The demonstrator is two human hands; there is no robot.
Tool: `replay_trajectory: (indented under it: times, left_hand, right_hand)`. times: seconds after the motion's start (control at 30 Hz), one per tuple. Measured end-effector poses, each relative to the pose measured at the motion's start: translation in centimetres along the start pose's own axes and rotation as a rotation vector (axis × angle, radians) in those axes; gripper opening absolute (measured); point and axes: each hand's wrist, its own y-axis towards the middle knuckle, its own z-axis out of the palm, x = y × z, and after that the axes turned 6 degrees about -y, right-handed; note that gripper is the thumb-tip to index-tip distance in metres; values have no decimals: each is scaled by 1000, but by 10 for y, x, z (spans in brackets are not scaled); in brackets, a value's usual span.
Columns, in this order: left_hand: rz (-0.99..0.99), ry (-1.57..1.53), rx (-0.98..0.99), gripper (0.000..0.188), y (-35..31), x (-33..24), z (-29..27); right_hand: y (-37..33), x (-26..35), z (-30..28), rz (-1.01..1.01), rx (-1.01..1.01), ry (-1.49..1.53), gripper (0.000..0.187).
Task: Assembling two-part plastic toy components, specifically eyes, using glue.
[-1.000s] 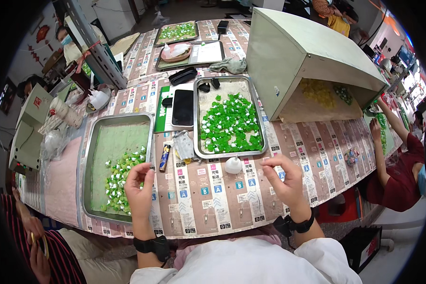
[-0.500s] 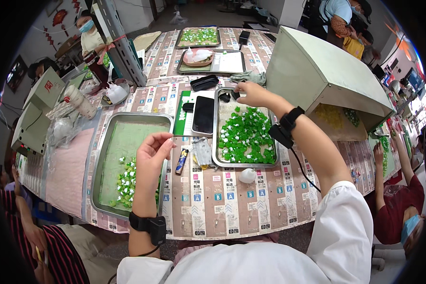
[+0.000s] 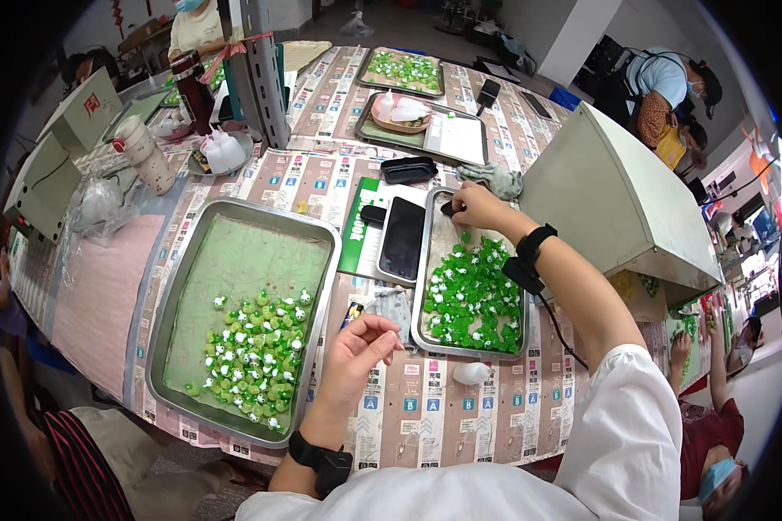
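Green pieces [image 3: 471,295] heaped, apparently glossy.

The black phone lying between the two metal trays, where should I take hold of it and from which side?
Grip the black phone by its two long edges, coming straight down from above. It lies flat, screen up, on the green pad; the small metal tray crowds its right edge, so slide fingers in carefully there.

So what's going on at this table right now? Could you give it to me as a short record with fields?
Left hand: raised over the table edge, fingers curled, holding nothing I can make out
Right hand: reaching to the far end of the right tray, fingertips pinched on a small dark object
Right tray contents: green pieces
Left tray: green-and-white pieces
Between trays: black phone
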Motion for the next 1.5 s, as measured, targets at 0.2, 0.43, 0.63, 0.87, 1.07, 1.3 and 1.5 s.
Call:
replay_trajectory:
  times: [0.2,0.43,0.63,0.87,1.07,1.3,1.5]
  left_hand:
    - [-33,-60,-14,11,-1,6,-10]
    - [-22,-67,-49,12,-5,2,-14]
    - [-27,-84,-32,13,-5,4,-21]
    - [-41,-87,-27,13,-3,2,-20]
    - [-52,-84,-66,12,-2,1,-13]
    - [-27,-65,-77,12,-2,3,-14]
    - [-37,-66,-81,12,-3,0,-14]
  right_hand:
    - [46,26,-69,121,9,66,21]
    - [120,41,-38,-154,-8,-146,19]
    - [121,38,-15,-184,70,3,18]
    - [98,13,-29,-175,39,-133,18]
    - [90,14,-17,-71,-20,-220,18]
    - [83,24,-10,-121,-31,-285,26]
    - [86,46,-19,-155,-43,-234,26]
